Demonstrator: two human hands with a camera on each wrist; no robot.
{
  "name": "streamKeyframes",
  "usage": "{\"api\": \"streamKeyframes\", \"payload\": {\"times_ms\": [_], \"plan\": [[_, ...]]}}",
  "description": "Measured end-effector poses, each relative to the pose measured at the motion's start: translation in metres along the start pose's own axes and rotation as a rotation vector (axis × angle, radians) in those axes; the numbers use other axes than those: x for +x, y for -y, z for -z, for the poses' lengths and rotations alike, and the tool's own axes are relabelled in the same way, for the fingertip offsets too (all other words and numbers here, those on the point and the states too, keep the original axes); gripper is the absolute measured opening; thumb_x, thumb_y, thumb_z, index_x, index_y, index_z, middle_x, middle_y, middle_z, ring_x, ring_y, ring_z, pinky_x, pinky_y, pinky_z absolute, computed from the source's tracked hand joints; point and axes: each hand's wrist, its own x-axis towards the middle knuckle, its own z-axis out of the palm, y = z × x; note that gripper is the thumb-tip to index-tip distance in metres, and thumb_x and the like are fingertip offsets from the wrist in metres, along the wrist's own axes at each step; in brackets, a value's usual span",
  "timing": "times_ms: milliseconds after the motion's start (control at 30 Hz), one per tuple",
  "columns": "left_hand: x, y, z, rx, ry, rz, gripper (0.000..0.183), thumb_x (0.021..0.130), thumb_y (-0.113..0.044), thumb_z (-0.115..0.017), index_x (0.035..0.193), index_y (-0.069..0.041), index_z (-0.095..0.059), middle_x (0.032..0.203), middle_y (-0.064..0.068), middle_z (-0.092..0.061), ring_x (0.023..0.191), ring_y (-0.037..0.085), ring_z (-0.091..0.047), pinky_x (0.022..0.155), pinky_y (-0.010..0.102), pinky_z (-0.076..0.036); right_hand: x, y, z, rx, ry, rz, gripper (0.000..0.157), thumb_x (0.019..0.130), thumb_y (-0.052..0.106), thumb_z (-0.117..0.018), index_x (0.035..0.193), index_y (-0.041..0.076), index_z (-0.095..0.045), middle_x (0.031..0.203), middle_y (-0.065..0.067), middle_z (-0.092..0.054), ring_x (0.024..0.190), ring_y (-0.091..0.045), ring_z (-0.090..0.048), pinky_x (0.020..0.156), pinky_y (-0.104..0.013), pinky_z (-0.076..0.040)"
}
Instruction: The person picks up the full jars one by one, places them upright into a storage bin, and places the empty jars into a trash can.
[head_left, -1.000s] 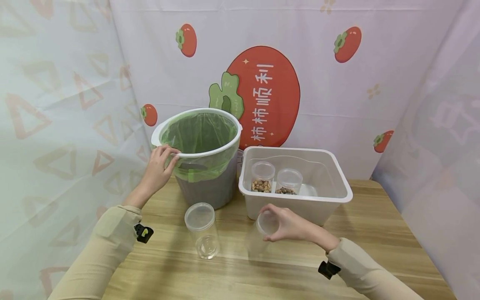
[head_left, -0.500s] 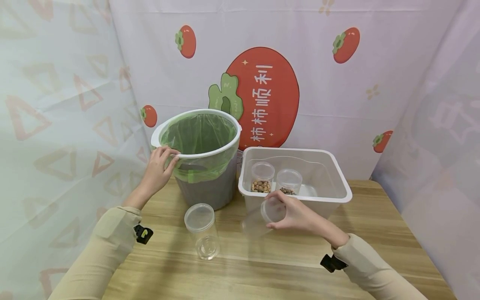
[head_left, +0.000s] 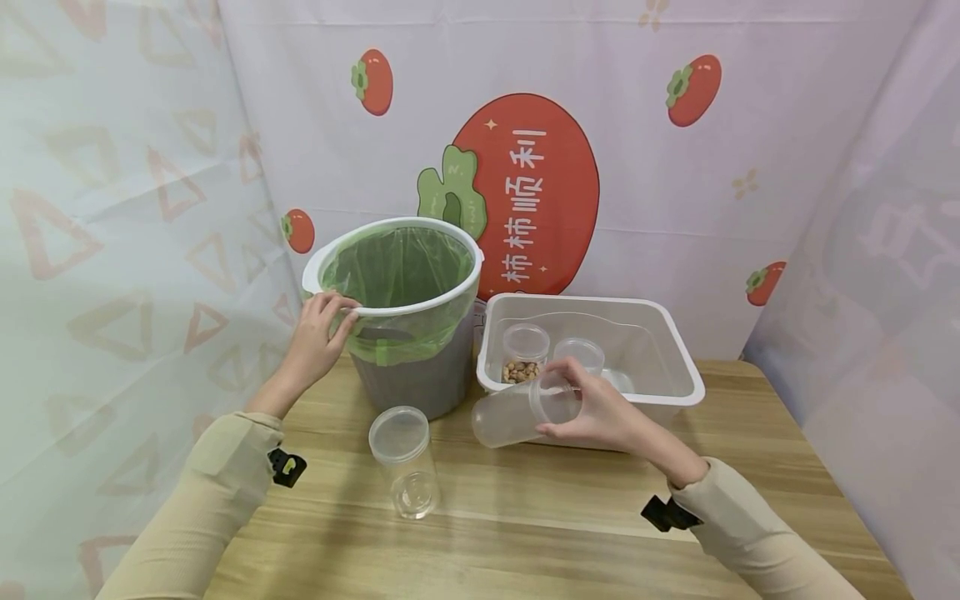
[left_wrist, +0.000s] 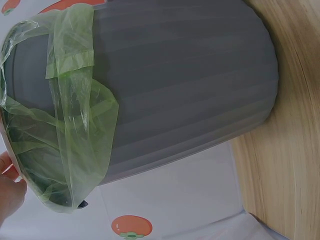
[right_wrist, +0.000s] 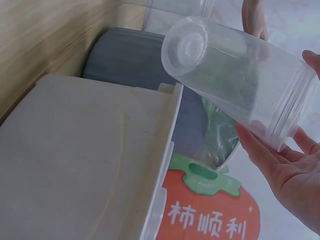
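Note:
My right hand point(head_left: 596, 410) grips a clear plastic jar point(head_left: 504, 414) by its lidded end. The jar is tilted nearly on its side, base toward the left, in front of the white bin. In the right wrist view the jar point(right_wrist: 220, 65) looks see-through, with fingers and thumb on either side of its lid end. My left hand point(head_left: 318, 333) holds the front left rim of a grey trash can point(head_left: 420, 379) lined with a green bag point(head_left: 397, 258). A second clear lidded jar point(head_left: 405, 467) stands upright on the table, between my arms.
A white rectangular bin point(head_left: 678, 367) stands right of the trash can. Inside it are two lidded jars, one point(head_left: 523, 354) showing brown nuts; the other point(head_left: 581, 354) is partly hidden by my right hand. A printed curtain point(head_left: 637, 183) closes off the back of the wooden table point(head_left: 600, 533).
My right hand has lifted the jar off the table and tipped it from upright to nearly sideways, moving slightly up and right. The left hand has stayed on the trash can rim.

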Motion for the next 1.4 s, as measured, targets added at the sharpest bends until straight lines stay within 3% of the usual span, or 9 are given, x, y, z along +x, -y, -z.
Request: {"api": "streamKeyframes", "payload": {"times_ms": [233,533,900,1200,1400], "plan": [[0.0,0.0,0.0,-0.006,0.003,-0.001,0.015,0.09,-0.01,-0.051,0.096,0.003,-0.056,0.098,0.021,-0.047,0.108,0.042,-0.036,0.093,0.053,-0.024,0.01,0.004,0.006,0.078,-0.066,0.001,0.061,0.059,0.009,-0.08,0.108,0.0,-0.045,0.1,-0.014,-0.053,0.089,-0.026,-0.056,0.075,-0.035,-0.05],[0.0,-0.003,0.0,-0.024,-0.029,-0.02,0.03,0.093,-0.026,-0.044,0.094,0.002,-0.055,0.096,0.019,-0.046,0.105,0.042,-0.036,0.092,0.052,-0.024,0.025,0.012,0.015,0.129,-0.149,0.014,0.062,0.059,0.005,-0.08,0.109,-0.001,-0.042,0.102,-0.015,-0.059,0.087,-0.022,-0.057,0.074,-0.034,-0.05],[0.0,-0.002,0.001,-0.012,0.002,0.015,0.012,0.087,-0.004,-0.054,0.096,0.003,-0.057,0.098,0.021,-0.048,0.107,0.041,-0.037,0.093,0.052,-0.024,0.049,0.022,0.023,0.119,-0.242,0.001,0.064,0.062,0.003,-0.078,0.113,0.0,-0.04,0.099,-0.014,-0.059,0.092,-0.021,-0.058,0.077,-0.038,-0.048],[-0.001,0.0,0.0,-0.007,0.003,0.009,0.013,0.088,-0.007,-0.052,0.096,0.003,-0.056,0.098,0.022,-0.047,0.109,0.042,-0.036,0.094,0.052,-0.023,0.072,0.029,0.028,0.181,-0.288,-0.034,0.061,0.066,0.004,-0.076,0.115,0.002,-0.038,0.108,-0.011,-0.051,0.1,-0.02,-0.054,0.08,-0.04,-0.047],[-0.001,0.001,0.001,-0.006,0.012,0.008,0.017,0.09,-0.012,-0.051,0.096,0.002,-0.056,0.099,0.021,-0.047,0.109,0.042,-0.035,0.094,0.053,-0.023,0.088,0.032,0.029,0.179,-0.319,-0.025,0.059,0.069,0.011,-0.076,0.114,0.003,-0.038,0.102,-0.012,-0.056,0.09,-0.017,-0.054,0.074,-0.031,-0.045]]}}
